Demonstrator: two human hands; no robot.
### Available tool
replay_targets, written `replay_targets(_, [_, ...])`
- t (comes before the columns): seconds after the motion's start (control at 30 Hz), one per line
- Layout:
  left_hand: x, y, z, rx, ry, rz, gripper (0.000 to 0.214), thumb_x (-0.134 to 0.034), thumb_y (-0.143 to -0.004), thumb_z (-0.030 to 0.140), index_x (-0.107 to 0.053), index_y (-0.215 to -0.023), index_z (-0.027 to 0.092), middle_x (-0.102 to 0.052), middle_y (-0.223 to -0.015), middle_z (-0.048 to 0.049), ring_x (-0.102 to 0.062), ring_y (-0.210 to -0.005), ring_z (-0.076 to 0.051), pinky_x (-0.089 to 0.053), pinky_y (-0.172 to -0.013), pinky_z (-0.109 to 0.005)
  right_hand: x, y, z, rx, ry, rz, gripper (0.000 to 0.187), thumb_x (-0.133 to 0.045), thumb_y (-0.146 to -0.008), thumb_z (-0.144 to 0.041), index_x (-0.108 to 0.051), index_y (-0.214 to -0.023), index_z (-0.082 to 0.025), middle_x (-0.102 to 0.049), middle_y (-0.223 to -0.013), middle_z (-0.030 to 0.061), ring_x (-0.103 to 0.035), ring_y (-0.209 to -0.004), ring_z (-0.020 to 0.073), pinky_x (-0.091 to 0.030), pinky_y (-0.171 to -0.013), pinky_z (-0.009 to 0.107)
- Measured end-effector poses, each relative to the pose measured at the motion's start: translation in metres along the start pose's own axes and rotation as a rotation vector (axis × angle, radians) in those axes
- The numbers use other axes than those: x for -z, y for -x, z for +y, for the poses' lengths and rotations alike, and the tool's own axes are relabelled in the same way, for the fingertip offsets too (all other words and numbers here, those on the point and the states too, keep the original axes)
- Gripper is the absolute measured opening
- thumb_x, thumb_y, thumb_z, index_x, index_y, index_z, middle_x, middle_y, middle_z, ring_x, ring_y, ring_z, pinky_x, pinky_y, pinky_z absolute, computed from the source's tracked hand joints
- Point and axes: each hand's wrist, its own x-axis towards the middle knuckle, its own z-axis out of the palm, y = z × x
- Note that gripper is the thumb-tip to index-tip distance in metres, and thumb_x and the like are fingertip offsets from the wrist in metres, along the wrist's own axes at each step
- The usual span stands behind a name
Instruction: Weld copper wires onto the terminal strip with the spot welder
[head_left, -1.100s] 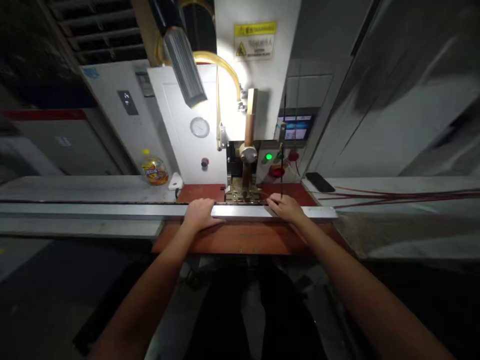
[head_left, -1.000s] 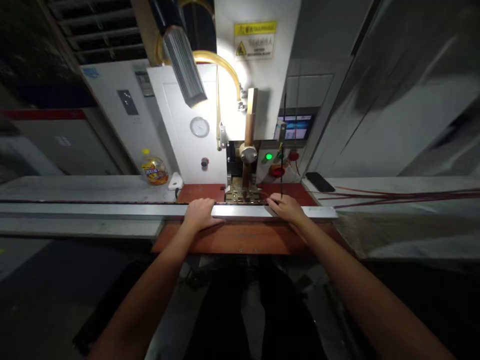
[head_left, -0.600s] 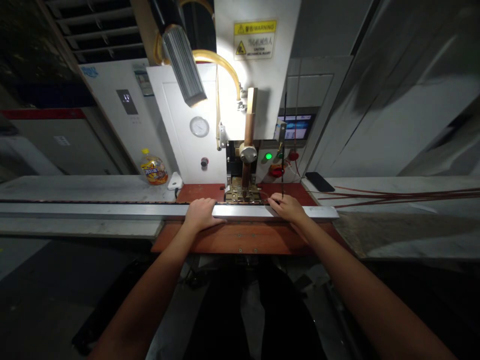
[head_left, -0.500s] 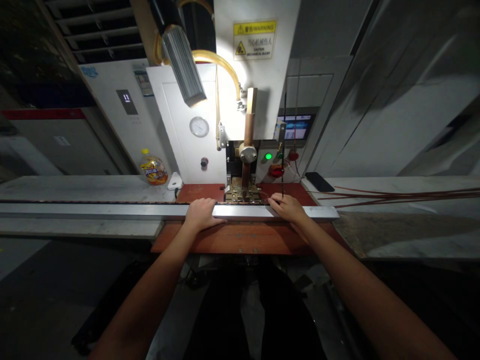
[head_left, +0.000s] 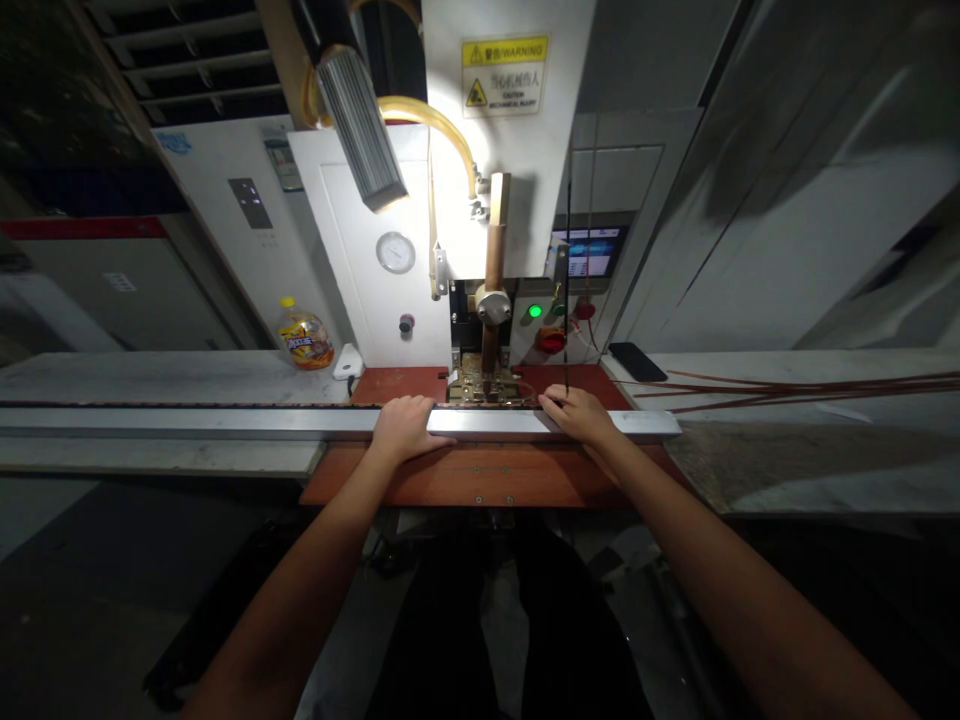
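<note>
A long grey metal bar (head_left: 225,421) lies across the red-brown work plate (head_left: 487,475) in front of a white press machine (head_left: 487,180). My left hand (head_left: 403,427) rests on top of the bar with its fingers curled over the far edge. My right hand (head_left: 579,416) grips the bar nearer its right end, fingers closed over it. Between my hands, just behind the bar, sits the brass-coloured tool block (head_left: 486,385) under the copper-coloured vertical rod (head_left: 493,270).
A yellow-capped bottle (head_left: 303,336) and a small white object (head_left: 347,362) stand on the grey bench at the left. A dark phone (head_left: 636,361) and thin red rods (head_left: 810,385) lie at the right. A green light (head_left: 535,312), red buttons and a small screen (head_left: 589,252) face me.
The bar has slid a little to the right with both hands on it. The view has shifted slightly.
</note>
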Motion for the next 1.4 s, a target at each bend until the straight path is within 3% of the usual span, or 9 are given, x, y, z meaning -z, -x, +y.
replay_targets(0.77, [0.002,-0.001,0.004,0.032,0.047,-0.04,0.07,-0.067,-0.071,0.079,-0.065,-0.112,0.022,-0.071,-0.112,-0.0137,-0.064,-0.107,-0.034,-0.045,-0.09,-0.042,0.002,0.001,0.003,-0.011,-0.012,-0.002,0.034,-0.043,-0.096,-0.036,-0.066,-0.073,-0.024,-0.073,-0.086,0.0061,-0.064,-0.083,0.0203,-0.039,-0.071,0.029])
replay_targets(1.4, [0.002,-0.011,-0.001,0.002,0.045,-0.096,0.076,-0.06,-0.068,0.087,-0.067,-0.106,0.021,-0.074,-0.111,-0.0133,-0.068,-0.103,-0.035,-0.049,-0.083,-0.041,-0.001,-0.007,0.008,-0.013,-0.046,-0.012,0.033,-0.043,-0.095,-0.035,-0.066,-0.073,-0.024,-0.073,-0.083,0.0061,-0.064,-0.079,0.0196,-0.041,-0.072,0.029])
